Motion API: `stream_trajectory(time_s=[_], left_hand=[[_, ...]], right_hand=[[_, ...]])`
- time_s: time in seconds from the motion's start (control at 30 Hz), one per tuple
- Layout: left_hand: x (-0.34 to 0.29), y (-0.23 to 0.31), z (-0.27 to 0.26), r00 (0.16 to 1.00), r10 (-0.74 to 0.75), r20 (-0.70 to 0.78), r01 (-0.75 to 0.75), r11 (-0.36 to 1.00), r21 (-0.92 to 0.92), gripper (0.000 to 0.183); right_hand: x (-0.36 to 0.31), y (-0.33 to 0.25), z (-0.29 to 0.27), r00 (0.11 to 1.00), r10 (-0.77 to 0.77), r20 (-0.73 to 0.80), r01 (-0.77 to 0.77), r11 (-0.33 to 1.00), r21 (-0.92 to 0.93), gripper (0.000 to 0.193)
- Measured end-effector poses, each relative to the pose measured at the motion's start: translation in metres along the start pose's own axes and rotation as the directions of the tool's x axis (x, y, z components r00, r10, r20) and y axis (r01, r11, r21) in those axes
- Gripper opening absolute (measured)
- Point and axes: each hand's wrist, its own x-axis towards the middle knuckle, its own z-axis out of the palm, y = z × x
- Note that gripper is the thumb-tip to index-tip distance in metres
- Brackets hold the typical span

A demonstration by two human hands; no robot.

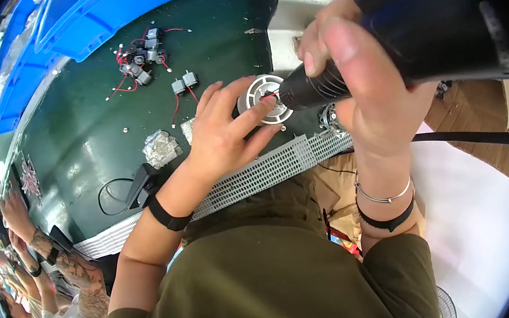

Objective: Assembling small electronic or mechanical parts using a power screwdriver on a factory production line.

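My left hand (pixel 223 128) rests on a white round plastic part (pixel 258 87), its fingers around the near side and a fingertip on the centre, where something small and red shows. My right hand (pixel 376 88) is wrapped round a black hand-held power tool (pixel 428 37). The tool's ribbed, tapering nose (pixel 302 88) points at the white part, close to my left fingertip. Its very tip is hard to see. Left of my hand lie two small grey motors (pixel 185 83) with red wires, and beyond them a pile of similar motors (pixel 137 63).
Blue plastic bins (pixel 108 13) line the far left of the green work mat (pixel 83 135). A crumpled silvery lump (pixel 161 148) and a black device with a cable (pixel 142 184) lie nearby. A perforated white strip (pixel 265 172) edges the table. A co-worker's tattooed arm (pixel 64 260) reaches in lower left.
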Motion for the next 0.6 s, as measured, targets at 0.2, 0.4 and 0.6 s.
stream_trajectory(time_s=[0.2,0.4,0.6], left_hand=[[-0.001,0.003,0.007,0.997,-0.026,-0.075,0.026,1.000,0.001,0.034],[-0.012,-0.037,-0.081,0.956,-0.104,-0.275,0.155,0.973,0.171,0.042],[-0.088,-0.154,-0.195,0.866,-0.419,-0.274,0.500,0.704,0.504,0.044]], right_hand=[[0.012,-0.005,-0.001,0.995,-0.019,0.100,0.014,0.998,0.054,0.027],[0.047,-0.028,0.015,0.994,0.010,-0.105,0.003,0.993,0.116,0.027],[0.005,0.020,0.036,0.865,-0.501,0.018,0.420,0.705,-0.572,0.034]])
